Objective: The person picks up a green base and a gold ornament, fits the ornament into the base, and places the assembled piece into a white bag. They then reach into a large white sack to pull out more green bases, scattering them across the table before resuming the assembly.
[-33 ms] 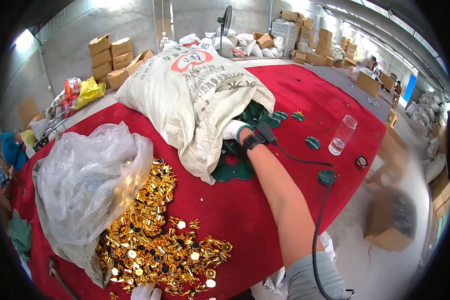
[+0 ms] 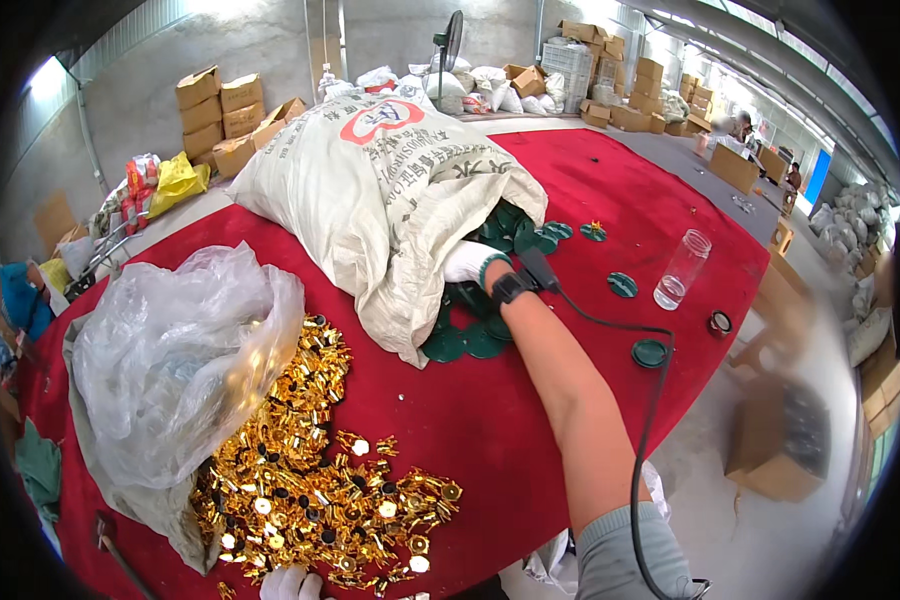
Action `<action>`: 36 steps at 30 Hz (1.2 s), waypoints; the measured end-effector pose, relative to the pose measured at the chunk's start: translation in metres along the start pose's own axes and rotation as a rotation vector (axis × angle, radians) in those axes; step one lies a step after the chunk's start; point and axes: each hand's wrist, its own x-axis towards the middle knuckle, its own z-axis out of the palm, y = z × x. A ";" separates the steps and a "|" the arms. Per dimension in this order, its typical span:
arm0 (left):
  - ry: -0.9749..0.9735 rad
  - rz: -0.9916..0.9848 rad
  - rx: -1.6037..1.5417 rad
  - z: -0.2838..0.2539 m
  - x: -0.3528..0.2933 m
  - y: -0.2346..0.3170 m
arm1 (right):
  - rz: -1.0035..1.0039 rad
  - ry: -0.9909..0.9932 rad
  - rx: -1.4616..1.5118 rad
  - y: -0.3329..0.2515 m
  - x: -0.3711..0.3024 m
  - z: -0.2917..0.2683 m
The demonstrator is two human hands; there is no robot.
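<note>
My right hand (image 2: 469, 263), in a white knit glove, reaches to the mouth of a big white woven sack (image 2: 340, 190) lying on the red-covered table. The sack's edge and dark green discs hide its fingers, so any hold is unseen. Green round discs (image 2: 470, 340) spill from the opening beneath and beyond that hand. A black band with a cable is strapped on my right wrist. Only the gloved fingers of my left hand (image 2: 290, 583) show at the lower edge, lying slightly apart beside a heap of shiny gold pieces (image 2: 320, 490), with nothing visible in them.
Clear plastic sheeting (image 2: 185, 350) covers part of another sack left of the gold heap. A clear jar (image 2: 682, 270), a green lid (image 2: 649, 353) and a small dark ring (image 2: 720, 322) stand at the right. A hammer (image 2: 110, 545) lies lower left. The black cable (image 2: 660, 420) runs along my right arm.
My right hand and wrist have shifted slightly right, a little out from the sack's mouth. My left hand stays by the gold pieces.
</note>
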 end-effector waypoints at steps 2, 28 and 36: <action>0.037 0.056 -0.037 0.000 0.005 0.000 | -0.035 0.121 0.188 -0.019 -0.082 -0.038; 0.142 0.185 -0.070 0.023 0.012 -0.004 | 0.551 0.534 0.224 0.029 -0.259 -0.007; 0.088 0.091 -0.104 0.012 0.009 -0.001 | 0.291 0.274 0.361 -0.035 -0.250 0.013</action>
